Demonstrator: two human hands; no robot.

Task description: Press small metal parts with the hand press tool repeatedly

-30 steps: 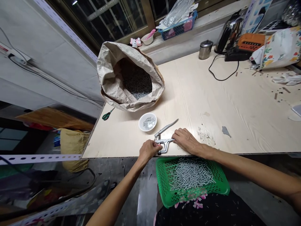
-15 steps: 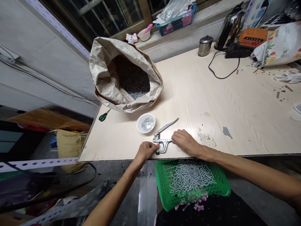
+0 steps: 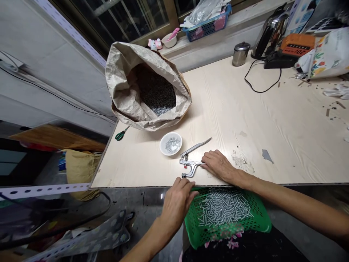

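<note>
Silver hand press pliers [image 3: 192, 156] lie near the front edge of a pale wooden table [image 3: 245, 120], handles apart. My right hand [image 3: 218, 165] rests on the lower handle, fingers curled down on it. My left hand [image 3: 177, 202] hovers below the table edge, at the left rim of a green plastic basket [image 3: 256, 225] on my lap; its fingers are loosely bent and I cannot see anything in them. The basket holds many small silver metal tubes [image 3: 223, 209]. A small white bowl [image 3: 171, 143] with a few of the same pieces stands just left of the pliers.
A big open woven sack [image 3: 128, 87] full of dark metal parts stands at the table's left back. Green-handled scissors [image 3: 120, 135] lie by it. A kettle [image 3: 268, 32], metal canister [image 3: 240, 54], black cord [image 3: 261, 83] and printed bag [image 3: 329, 54] crowd the far right.
My left hand left the pliers' head and dropped back below the table edge to the basket's left rim. My right hand stayed on the handle.
</note>
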